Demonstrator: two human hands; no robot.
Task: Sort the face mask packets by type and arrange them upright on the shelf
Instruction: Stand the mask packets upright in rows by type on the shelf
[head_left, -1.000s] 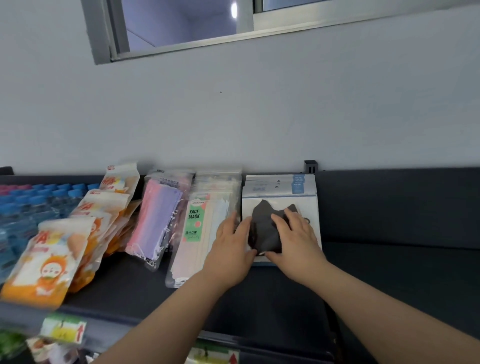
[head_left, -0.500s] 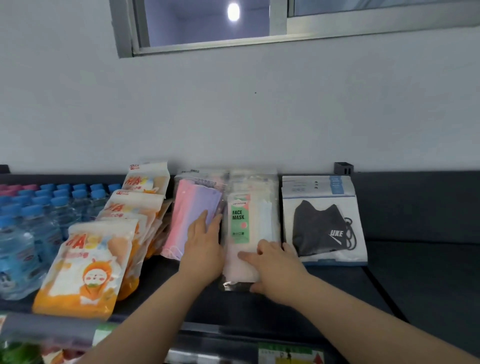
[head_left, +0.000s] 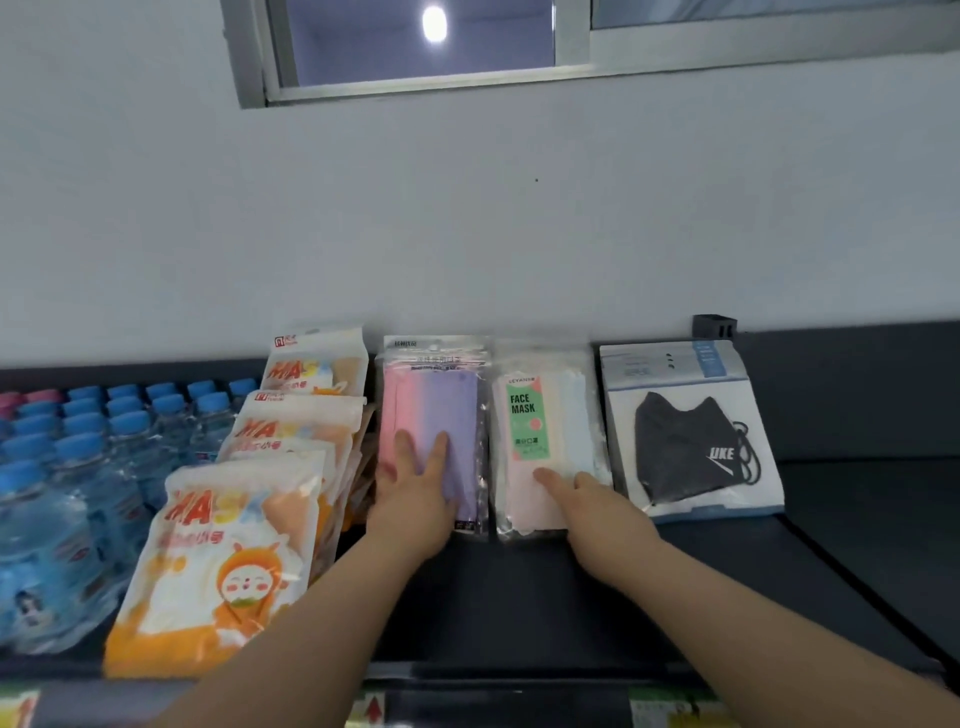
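Left hand (head_left: 415, 493) is pressing flat, fingers straight, on the pink-purple mask packet (head_left: 431, 410) at frame centre. Right hand (head_left: 605, 501) is resting open-fingered on the FACE MASK packet (head_left: 540, 415) just beside it, rightward.

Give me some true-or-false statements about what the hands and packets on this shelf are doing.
1. The left hand rests on the pink and purple packet. True.
2. The right hand touches the black mask packet. False: it touches the FACE MASK packet.
3. The water bottles stand left of the orange packets. True.
4. The black mask packet is the leftmost packet. False: it is the rightmost.
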